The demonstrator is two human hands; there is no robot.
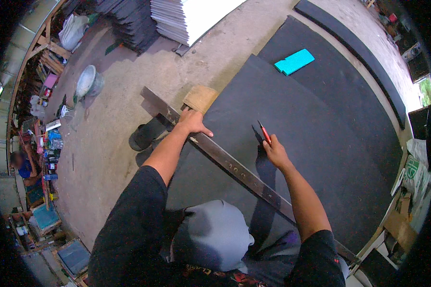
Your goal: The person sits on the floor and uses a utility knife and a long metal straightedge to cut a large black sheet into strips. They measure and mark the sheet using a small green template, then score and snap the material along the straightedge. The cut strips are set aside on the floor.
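A long dark metal straightedge (234, 167) lies slantwise over a black sheet (321, 138). Its far left end sticks out past the sheet's edge. My left hand (192, 123) grips the bar near that end, fingers over its far edge and thumb stretched along the sheet. In my right hand (276, 152) is a slim red pen-like tool (265, 132), pinched between thumb and fingers. The tool's dark pointed tip faces away from me, to the right of the bar; whether it touches the sheet I cannot tell. Under it falls my arm's shadow.
A turquoise block (294, 61) rests on the sheet's far part. Beside the left edge are a tan block (200, 98) and dark slippers (145, 137). A bucket (89, 82) stands farther left; stacked sheets (172, 21) rise behind. Another person (26, 165) is at the far left.
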